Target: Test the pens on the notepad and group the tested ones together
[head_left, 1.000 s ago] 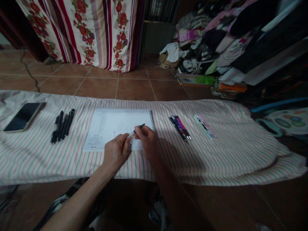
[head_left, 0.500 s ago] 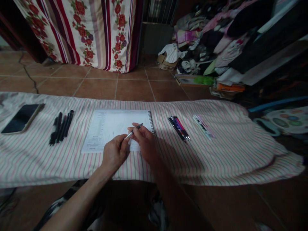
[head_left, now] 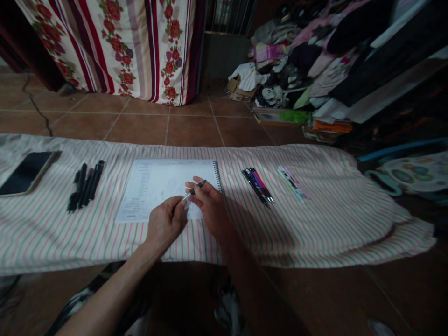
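A slim pen, dark toward its upper right end and silvery toward the lower left, slants between my hands. My left hand pinches its lower left end between thumb and fingers. With closed fingertips my right hand grips the dark part. Both hands are over the lower right of a spiral-bound notebook, whose coil runs down the right side. Its page carries printed lines at the left and faint marks in the middle; my hands cover part of it.
Several black pens and a phone lie to the left on the striped cloth. On the right are a bunch of dark and purple pens and several pale pens. Piled clothes fill the back right.
The view has shifted slightly, so everything sits a little farther left. My hands keep hold of the pen in nearly the same pose.
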The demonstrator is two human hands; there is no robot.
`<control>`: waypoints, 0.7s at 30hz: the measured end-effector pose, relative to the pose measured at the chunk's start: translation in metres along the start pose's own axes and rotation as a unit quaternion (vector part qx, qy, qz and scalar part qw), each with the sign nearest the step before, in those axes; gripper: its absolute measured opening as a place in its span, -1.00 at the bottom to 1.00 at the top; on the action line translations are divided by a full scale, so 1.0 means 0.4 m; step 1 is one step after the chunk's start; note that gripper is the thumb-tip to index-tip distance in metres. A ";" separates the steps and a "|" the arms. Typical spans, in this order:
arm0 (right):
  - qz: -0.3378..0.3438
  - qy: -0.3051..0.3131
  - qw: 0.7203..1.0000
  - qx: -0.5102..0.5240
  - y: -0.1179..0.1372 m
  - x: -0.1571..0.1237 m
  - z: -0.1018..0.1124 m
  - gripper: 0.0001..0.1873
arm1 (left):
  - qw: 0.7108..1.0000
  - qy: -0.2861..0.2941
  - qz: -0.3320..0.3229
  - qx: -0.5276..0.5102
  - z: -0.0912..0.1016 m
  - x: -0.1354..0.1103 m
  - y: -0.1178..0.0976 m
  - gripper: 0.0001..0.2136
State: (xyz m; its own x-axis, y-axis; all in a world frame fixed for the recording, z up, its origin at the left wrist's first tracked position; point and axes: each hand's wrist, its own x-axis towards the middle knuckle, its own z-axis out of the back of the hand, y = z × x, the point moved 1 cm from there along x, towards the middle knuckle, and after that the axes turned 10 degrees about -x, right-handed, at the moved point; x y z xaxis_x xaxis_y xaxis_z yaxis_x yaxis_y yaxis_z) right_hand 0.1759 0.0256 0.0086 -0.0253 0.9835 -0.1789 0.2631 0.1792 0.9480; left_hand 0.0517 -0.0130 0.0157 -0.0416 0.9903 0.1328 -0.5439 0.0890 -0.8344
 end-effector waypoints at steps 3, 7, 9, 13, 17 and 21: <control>-0.004 -0.055 0.998 -0.028 -0.003 0.006 0.003 -0.63 | 1.000 -0.002 -0.007 0.000 -0.004 -0.004 0.002 -0.67; 0.019 -0.078 0.992 -0.097 -0.005 0.010 0.012 -0.72 | 1.000 -0.010 -0.002 0.002 -0.007 -0.006 0.007 -0.68; 0.026 -0.071 0.993 -0.094 -0.006 0.010 0.014 -0.75 | 1.000 -0.014 0.000 -0.003 -0.007 -0.005 0.011 -0.68; 0.024 -0.049 0.996 -0.070 -0.007 0.007 0.010 -0.71 | 1.000 -0.009 0.003 -0.015 -0.004 -0.004 0.016 -0.67; 0.031 -0.013 0.999 -0.036 0.008 -0.006 0.002 -0.73 | 1.000 0.003 0.010 -0.025 0.003 -0.003 0.016 -0.66; 0.029 0.007 0.999 -0.020 0.028 -0.021 -0.005 -0.68 | 1.000 0.004 0.006 -0.027 0.005 -0.003 0.018 -0.67</control>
State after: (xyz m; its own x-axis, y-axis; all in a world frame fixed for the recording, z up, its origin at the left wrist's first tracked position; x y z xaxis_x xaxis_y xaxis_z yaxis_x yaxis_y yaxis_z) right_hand 0.1772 0.0194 0.0211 -0.0252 0.9925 -0.1198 0.2254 0.1224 0.9665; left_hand 0.0461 -0.0137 0.0105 -0.0415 0.9920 0.1189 -0.4967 0.0827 -0.8640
